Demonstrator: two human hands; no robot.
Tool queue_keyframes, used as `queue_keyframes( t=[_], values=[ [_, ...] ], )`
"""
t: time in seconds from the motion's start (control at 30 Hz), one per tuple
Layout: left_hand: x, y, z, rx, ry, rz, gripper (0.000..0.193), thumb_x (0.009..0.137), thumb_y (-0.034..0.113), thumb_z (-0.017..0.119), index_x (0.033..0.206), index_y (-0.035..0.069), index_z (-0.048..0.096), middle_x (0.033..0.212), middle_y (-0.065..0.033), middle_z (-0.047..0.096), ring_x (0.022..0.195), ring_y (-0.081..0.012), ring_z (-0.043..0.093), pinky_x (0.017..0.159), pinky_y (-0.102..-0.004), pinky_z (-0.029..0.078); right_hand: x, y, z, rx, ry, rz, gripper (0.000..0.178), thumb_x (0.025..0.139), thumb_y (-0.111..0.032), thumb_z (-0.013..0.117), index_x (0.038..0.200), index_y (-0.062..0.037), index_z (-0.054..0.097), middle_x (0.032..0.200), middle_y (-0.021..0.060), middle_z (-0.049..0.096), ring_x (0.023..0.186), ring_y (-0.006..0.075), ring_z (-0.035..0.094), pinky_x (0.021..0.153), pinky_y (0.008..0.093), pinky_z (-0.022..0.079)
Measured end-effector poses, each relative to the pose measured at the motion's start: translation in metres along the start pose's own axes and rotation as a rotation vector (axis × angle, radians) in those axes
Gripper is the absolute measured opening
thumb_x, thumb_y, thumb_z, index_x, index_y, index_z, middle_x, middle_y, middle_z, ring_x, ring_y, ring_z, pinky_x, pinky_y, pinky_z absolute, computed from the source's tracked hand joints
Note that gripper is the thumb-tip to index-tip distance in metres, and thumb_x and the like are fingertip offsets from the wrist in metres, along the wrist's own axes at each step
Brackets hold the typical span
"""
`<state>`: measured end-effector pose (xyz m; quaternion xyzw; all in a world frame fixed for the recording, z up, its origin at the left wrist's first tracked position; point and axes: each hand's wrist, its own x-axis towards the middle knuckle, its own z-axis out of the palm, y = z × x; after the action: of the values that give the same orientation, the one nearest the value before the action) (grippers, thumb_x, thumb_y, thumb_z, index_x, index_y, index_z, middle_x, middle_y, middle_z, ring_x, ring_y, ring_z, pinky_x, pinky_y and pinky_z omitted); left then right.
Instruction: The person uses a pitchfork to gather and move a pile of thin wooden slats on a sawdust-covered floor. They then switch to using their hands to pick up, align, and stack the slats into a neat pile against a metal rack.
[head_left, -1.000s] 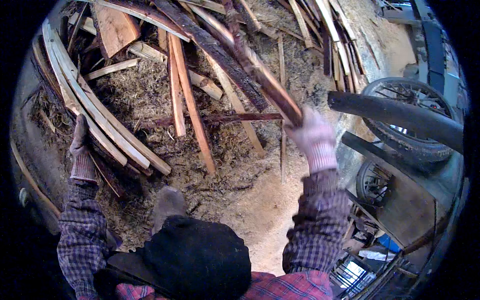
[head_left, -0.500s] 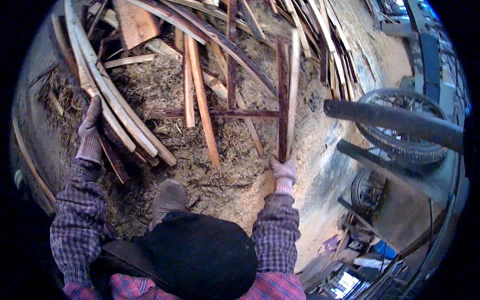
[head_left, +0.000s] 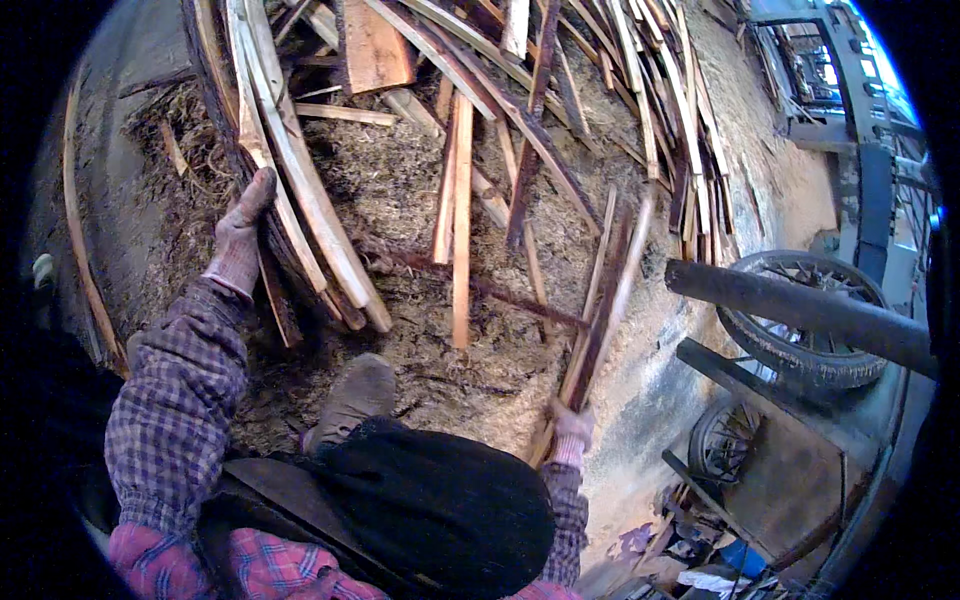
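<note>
My left hand [head_left: 243,225], in a dirty pinkish knit glove, is closed around the outer edge of a bundle of long, curved wooden strips [head_left: 316,215] with bark edges. Its thumb lies on top; the fingers underneath are hidden. My right hand [head_left: 573,422], gloved too, grips the near ends of a few narrow wooden strips [head_left: 600,330], dark and pale, slanting away to the upper right. A thin dark strip [head_left: 500,290] lies crosswise, reaching toward them. Between my hands, loose orange-brown strips [head_left: 461,230] rest on bark litter.
A wide board [head_left: 375,50] lies among wood at the far side. More strips [head_left: 690,130] are heaped at far right. A cart with spoked wheels [head_left: 800,320] and a dark handle bar [head_left: 790,300] stands to the right. My shoe [head_left: 355,395] is on sawdust-covered ground.
My right hand has come nearer my body with its strips, which now slant more. My left hand still holds its bundle. The whole view has shifted, moving the ground pile rightward.
</note>
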<state>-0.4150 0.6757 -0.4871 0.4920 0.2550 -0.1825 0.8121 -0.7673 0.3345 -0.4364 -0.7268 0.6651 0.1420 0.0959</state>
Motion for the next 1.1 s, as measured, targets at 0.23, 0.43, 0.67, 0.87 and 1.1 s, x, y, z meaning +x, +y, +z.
queue_keyframes(
  t=[0.23,0.43,0.67,0.87,1.1],
  values=[
    [-0.02,-0.021,-0.022,-0.155,-0.127,-0.026,0.038,0.083,0.027,0.059,0.111,0.002,0.055,0.103,-0.0073,0.06,0.091,-0.0185,0.059,0.084,-0.0313,0.047,-0.051,0.019,0.028,-0.088,0.036,0.116,0.059,0.061,-0.03,0.071,0.112,-0.0089,0.051,0.093,0.0115,0.063,0.085,0.0279,0.061,0.071,0.0395,0.047],
    [-0.018,-0.028,-0.024,-0.092,-0.126,-0.012,0.039,0.084,0.027,0.057,0.112,0.0,0.054,0.106,-0.0073,0.059,0.094,-0.0175,0.057,0.086,-0.0298,0.045,-0.005,0.083,0.059,0.171,-0.041,0.003,0.047,0.06,-0.017,0.073,0.102,-0.0068,0.056,0.08,0.0118,0.062,0.063,0.02,0.059,0.055,0.0336,0.046],
    [-0.01,-0.03,-0.035,-0.07,-0.137,0.013,0.04,0.085,0.027,0.055,0.114,-0.002,0.053,0.109,-0.0073,0.057,0.097,-0.0163,0.056,0.088,-0.0281,0.042,-0.042,0.145,0.054,0.382,0.196,0.036,0.072,0.053,-0.027,0.078,0.114,0.0007,0.05,0.1,0.0147,0.062,0.092,0.0274,0.059,0.078,0.0362,0.048],
    [-0.009,-0.027,-0.048,0.004,-0.042,0.043,0.041,0.085,0.027,0.056,0.113,-0.002,0.054,0.109,-0.0069,0.057,0.096,-0.0145,0.055,0.087,-0.0263,0.042,-0.082,-0.001,-0.006,0.666,0.352,-0.173,0.065,0.055,-0.012,0.076,0.113,0.0012,0.05,0.095,0.0104,0.061,0.078,0.023,0.059,0.07,0.0313,0.05],
    [0.01,-0.047,-0.072,-0.402,-0.385,0.057,0.036,0.083,0.018,0.059,0.111,-0.005,0.052,0.114,-0.0128,0.054,0.105,-0.0186,0.053,0.094,-0.0289,0.04,-0.155,-0.276,-0.053,0.56,0.07,-1.259,0.061,0.067,-0.02,0.072,0.119,0.0007,0.046,0.101,0.0186,0.06,0.082,0.0249,0.063,0.071,0.0298,0.051]
  ],
)
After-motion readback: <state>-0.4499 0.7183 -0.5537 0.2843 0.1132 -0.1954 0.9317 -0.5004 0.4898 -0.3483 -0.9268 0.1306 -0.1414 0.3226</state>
